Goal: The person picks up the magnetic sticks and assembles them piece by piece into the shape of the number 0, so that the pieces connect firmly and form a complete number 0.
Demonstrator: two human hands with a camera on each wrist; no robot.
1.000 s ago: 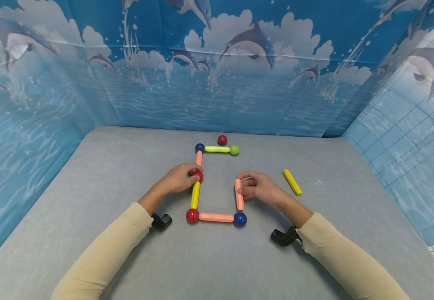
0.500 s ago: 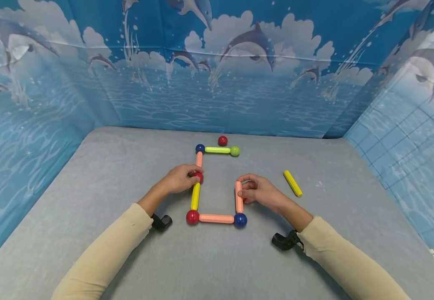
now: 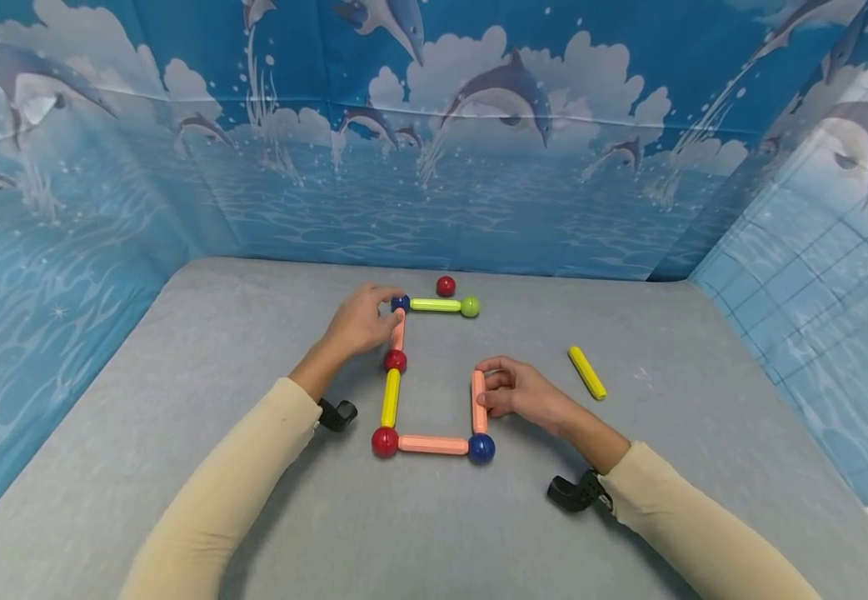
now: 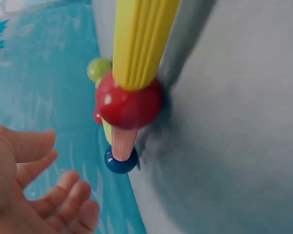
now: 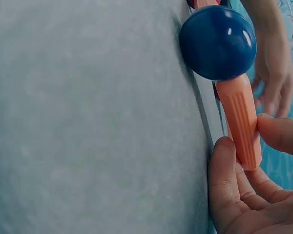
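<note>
My right hand [image 3: 527,392] pinches a salmon ribbed magnetic rod [image 5: 240,122] between thumb and fingers. One end of that rod touches the near-right blue ball [image 3: 481,449]. My left hand [image 3: 361,320] is over the far left corner of the chain, beside the far blue ball [image 3: 401,303]. In the left wrist view its fingers [image 4: 63,200] are spread loosely, apart from the pieces. A red ball [image 3: 396,361] joins the far salmon rod [image 3: 398,335] to a yellow rod [image 3: 391,398]. Another red ball [image 3: 385,442] and a second salmon rod [image 3: 434,445] form the near side.
From the far blue ball a lime rod [image 3: 436,305] leads to a green ball [image 3: 470,307]. A loose red ball [image 3: 446,287] lies just behind it. To the right lies a loose yellow rod [image 3: 587,372]. A dolphin-print curtain [image 3: 434,192] borders the grey table [image 3: 269,533].
My left hand has let go of the middle red ball and moved forward to the far blue ball. The right hand's salmon rod has come down against the near blue ball.
</note>
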